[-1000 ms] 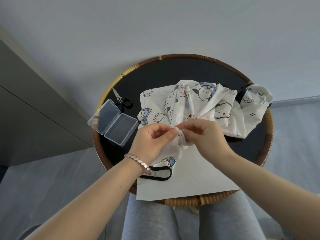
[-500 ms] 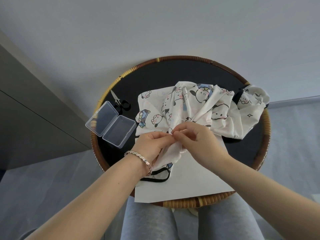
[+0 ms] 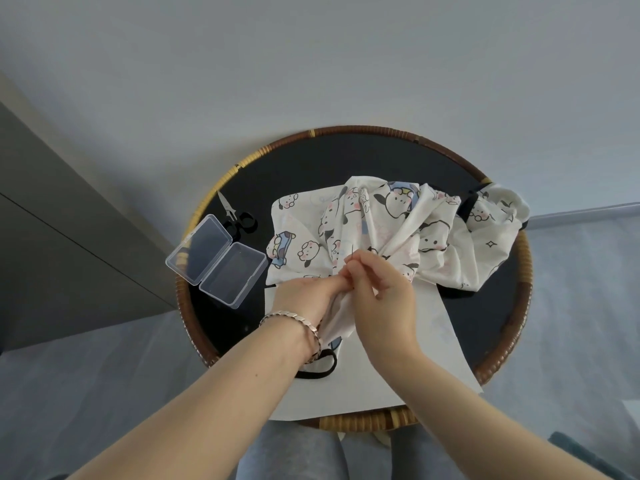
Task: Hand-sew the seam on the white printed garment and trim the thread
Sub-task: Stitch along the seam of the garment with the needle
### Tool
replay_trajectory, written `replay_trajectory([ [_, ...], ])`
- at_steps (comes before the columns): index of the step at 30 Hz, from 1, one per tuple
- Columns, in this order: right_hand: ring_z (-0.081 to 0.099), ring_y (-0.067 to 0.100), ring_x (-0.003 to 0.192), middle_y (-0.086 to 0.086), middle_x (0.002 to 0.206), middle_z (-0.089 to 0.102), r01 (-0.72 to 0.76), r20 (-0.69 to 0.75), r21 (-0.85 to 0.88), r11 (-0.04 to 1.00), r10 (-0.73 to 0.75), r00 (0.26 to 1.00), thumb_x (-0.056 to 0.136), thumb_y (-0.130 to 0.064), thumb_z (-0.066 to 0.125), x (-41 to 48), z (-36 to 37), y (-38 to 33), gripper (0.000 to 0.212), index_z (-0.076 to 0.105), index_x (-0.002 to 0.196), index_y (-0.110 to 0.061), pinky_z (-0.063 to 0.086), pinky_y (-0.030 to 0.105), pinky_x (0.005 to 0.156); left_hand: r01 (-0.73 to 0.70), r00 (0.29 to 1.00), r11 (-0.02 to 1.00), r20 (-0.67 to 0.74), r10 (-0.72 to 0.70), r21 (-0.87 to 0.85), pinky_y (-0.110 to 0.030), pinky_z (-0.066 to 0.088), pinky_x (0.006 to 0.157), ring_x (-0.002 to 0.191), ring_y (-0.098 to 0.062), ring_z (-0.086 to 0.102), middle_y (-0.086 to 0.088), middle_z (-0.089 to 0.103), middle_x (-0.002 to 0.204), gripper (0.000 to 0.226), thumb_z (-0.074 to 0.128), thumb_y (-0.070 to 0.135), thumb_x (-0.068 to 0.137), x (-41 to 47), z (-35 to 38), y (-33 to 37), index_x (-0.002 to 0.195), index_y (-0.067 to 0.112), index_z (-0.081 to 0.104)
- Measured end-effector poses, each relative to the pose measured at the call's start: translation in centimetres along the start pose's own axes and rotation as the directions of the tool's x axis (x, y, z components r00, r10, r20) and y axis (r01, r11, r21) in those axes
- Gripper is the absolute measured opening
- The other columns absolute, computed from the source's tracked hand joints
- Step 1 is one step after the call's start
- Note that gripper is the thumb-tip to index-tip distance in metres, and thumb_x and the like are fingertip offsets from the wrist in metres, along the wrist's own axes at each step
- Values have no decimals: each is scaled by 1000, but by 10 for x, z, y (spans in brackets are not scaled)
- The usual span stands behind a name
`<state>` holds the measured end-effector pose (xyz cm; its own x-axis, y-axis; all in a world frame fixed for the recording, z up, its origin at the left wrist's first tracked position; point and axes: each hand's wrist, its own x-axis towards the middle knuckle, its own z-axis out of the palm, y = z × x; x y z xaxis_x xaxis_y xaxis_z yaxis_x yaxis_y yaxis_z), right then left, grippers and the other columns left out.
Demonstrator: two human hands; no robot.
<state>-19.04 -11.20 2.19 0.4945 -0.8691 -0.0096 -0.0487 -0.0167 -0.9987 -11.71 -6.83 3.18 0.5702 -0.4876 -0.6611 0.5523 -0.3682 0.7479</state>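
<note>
1. White garment printed with cartoon dogs [image 3: 398, 230] lies bunched across the middle and right of a round black-topped table with a woven rattan rim [image 3: 521, 306]. One fold is drawn toward the near edge, where both hands meet.
2. Left hand [image 3: 304, 294] has its fingers curled round that fold and grips the cloth. A silver link bracelet [image 3: 294, 318] sits on its wrist.
3. Right hand [image 3: 384, 296] touches the left at the fingertips and pinches a thin metal needle [image 3: 352, 252]. The needle's tip stands up just above the fingers, against the print.
4. Under the hands lies a plain white paper sheet [image 3: 398, 375], overhanging the near rim.
5. A black strap loop [image 3: 320, 368] lies on the paper beside the left wrist.
6. At the table's left edge a clear plastic hinged box [image 3: 216, 259] lies open, and small black-handled scissors [image 3: 239, 220] rest just behind it, closed.
7. Grey trouser legs [image 3: 294, 455] show below the table.
</note>
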Motion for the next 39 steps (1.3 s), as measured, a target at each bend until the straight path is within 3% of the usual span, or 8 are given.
replay_trajectory([
  [5,55,-3,67,-11,70,58,228,-51,23,973,-226,973,92,-6,49,-2,-3,-21,28,57,80,-30,42,8,65,-109,980,970,-141,142,219,-21,36,48,49,-14,41,-2,45,55,30,64,12,79,3,-2,-4,54,13,46],
  [9,45,6,52,-7,61,52,120,177,-126,985,-96,979,93,-9,47,13,-17,-24,23,60,81,-24,40,17,56,-292,922,902,-158,354,318,-8,38,42,48,-6,50,5,54,50,26,63,6,76,3,-4,-3,53,16,54],
  [11,46,4,57,-9,66,55,187,231,-392,901,-100,968,92,-11,48,20,-33,-12,17,64,89,-16,37,15,59,-453,807,686,-66,587,569,-7,40,48,55,-6,52,8,57,59,19,67,11,74,1,-11,-2,60,17,57],
  [14,54,16,75,-1,84,63,214,187,-665,715,-117,975,94,-16,44,29,-66,-1,19,63,97,-13,39,27,66,-591,494,225,127,860,775,-23,47,50,56,-7,51,8,57,63,15,71,10,74,2,-26,-1,66,12,59],
  [16,53,21,76,5,92,65,149,105,-783,603,-108,989,94,-17,42,36,-85,1,21,61,99,-13,43,33,66,-588,371,120,134,919,800,-27,45,43,53,-11,51,5,57,63,14,73,6,72,3,-33,0,67,9,60],
  [20,47,18,76,7,98,62,69,30,-804,591,-74,997,94,-17,41,41,-93,-3,23,60,104,-9,36,29,65,-564,385,170,75,920,808,-16,37,46,52,-14,49,9,49,63,13,72,8,74,6,-40,3,69,10,60],
  [29,39,2,56,-9,57,38,360,365,-528,769,-177,914,86,-35,59,17,-27,-23,17,65,92,-20,33,12,56,-655,432,205,138,891,728,-19,40,50,55,-8,50,16,48,61,9,66,20,78,-11,-32,7,73,14,61],
  [39,40,2,52,-14,57,38,511,480,-513,690,-263,837,79,-29,62,7,-45,-11,18,71,72,-15,38,27,51,-665,342,38,259,903,746,-13,35,46,56,-4,43,9,55,67,14,63,25,78,-4,-37,3,72,13,60],
])
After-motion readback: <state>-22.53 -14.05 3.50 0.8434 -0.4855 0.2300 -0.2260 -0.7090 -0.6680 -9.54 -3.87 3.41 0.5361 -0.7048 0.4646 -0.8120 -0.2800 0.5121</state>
